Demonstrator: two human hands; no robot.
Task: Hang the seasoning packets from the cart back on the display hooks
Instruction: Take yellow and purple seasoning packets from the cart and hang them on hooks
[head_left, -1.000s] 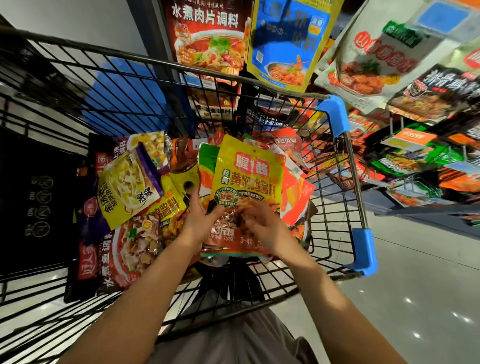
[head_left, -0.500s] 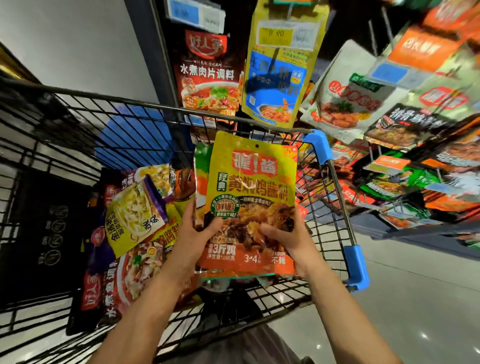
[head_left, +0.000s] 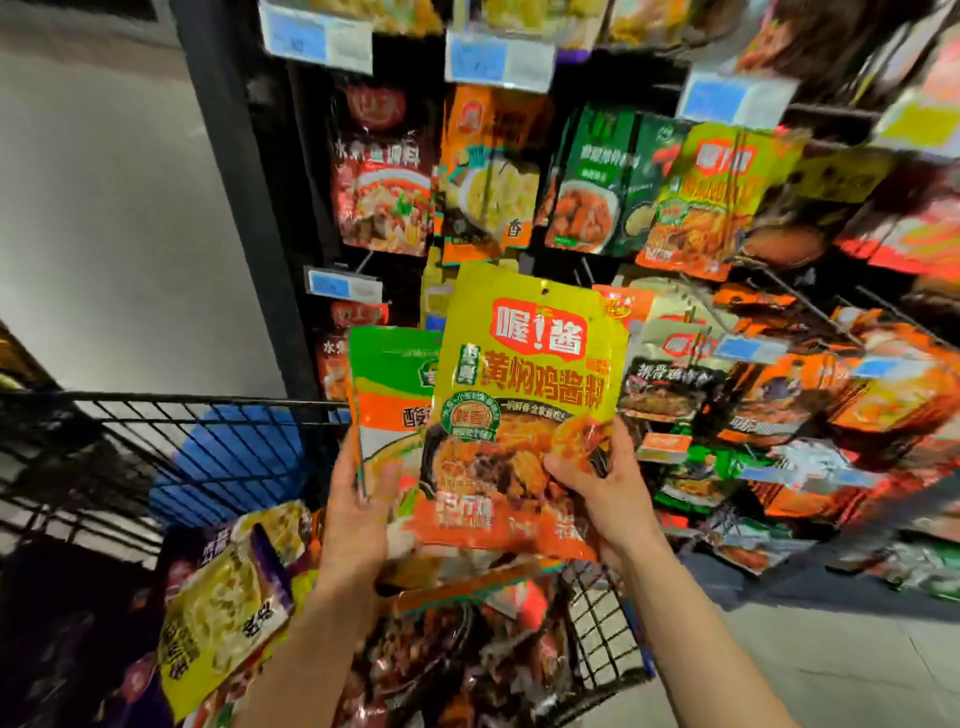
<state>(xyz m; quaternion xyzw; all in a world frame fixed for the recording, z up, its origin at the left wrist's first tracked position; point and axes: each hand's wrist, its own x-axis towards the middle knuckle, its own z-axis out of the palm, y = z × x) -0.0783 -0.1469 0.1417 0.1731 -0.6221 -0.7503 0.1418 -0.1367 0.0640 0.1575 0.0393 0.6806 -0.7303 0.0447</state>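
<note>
Two hands hold two seasoning packets upright in front of the display, above the cart. The right hand grips the yellow-green packet at its lower right edge, thumb pressed across the printed dish on the front and the other fingers curled behind. The left hand clasps the green-and-orange packet by its lower left edge, thumb on the front; this packet sits just behind and to the left of the yellow-green one, which overlaps it. Whether the left fingers also touch the front packet cannot be made out.

The front packet carries a red label with white characters 喔!酱, and below it in red 黄焖鸡酱料, over a picture of braised chicken on an orange band. A single punched hole shows at its top edge, not on any hook. On the rear packet only the character 酸 can be read.

Beneath the hands lies the black wire cart, with a loose heap of further packets: one yellow packet showing noodles is clearest, the rest too blurred to count. On the display behind, one row of four hanging packets reads left to right: red, orange, dark green and a yellow-green hanging packet that seems to match the held one. Three blue-and-white price tags hang above them, their print illegible.
</note>
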